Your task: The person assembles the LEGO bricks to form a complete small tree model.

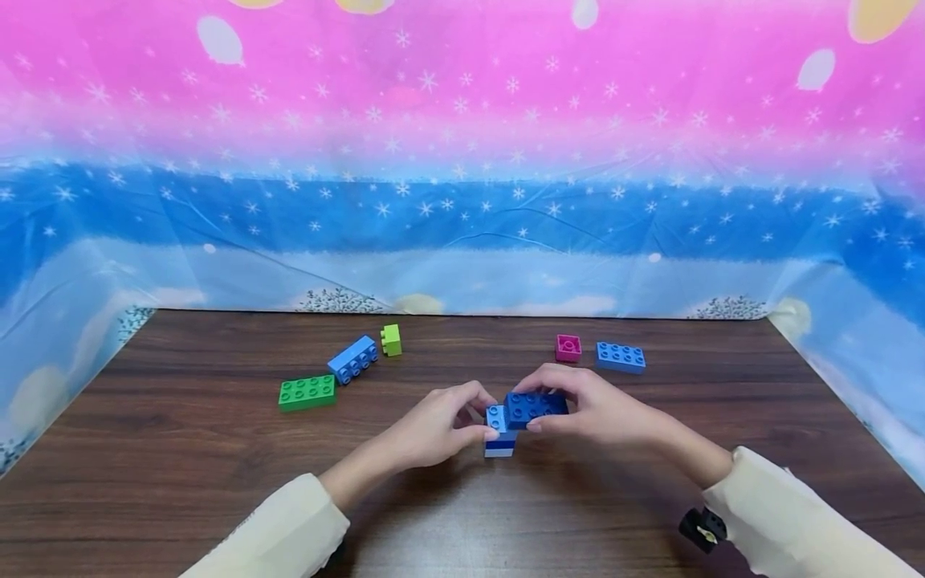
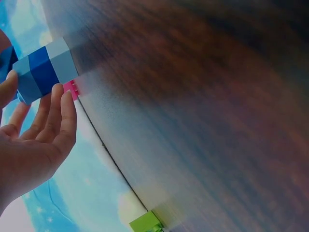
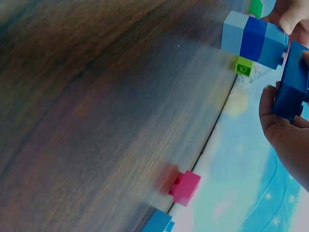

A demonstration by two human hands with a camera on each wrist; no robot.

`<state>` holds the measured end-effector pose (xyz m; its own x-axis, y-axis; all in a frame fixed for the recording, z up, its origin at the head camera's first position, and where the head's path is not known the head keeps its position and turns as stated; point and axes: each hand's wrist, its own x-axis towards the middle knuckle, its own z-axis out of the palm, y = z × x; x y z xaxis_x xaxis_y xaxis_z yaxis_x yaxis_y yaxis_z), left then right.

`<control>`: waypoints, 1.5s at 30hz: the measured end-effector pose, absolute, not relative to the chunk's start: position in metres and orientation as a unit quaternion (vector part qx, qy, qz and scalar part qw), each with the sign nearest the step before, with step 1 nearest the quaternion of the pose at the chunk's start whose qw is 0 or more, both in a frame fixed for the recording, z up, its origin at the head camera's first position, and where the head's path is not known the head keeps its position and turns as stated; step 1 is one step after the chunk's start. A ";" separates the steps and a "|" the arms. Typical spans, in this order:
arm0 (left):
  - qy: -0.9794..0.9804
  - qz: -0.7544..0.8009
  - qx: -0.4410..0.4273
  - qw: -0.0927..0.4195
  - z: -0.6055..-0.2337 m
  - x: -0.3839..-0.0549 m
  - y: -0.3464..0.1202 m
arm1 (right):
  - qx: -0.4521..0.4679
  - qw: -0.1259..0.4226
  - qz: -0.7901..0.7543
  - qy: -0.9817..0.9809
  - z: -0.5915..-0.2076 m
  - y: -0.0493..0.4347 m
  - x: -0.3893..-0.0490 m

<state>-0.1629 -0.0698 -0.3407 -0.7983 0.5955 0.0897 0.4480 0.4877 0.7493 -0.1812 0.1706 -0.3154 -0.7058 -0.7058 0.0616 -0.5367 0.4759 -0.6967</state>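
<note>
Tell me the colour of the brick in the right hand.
Dark blue brick, clearest in the head view.

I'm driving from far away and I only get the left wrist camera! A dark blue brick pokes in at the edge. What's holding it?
Observer: The right hand grips that dark blue brick, with its thumb on the side nearer the person.
Operator: Cool! My picture has a lime green brick at the bottom. Is another brick beside it?
Observer: Yes, the head view shows a blue brick tipped on its side, just left of the lime one.
Operator: And what's next to the pink one?
Observer: A blue eight-stud brick, to its right in the head view, studs up.
</note>
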 end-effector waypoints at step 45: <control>0.853 0.412 0.302 0.108 -0.341 -0.163 -0.071 | -0.366 0.152 -0.369 0.841 -0.314 0.166 -0.185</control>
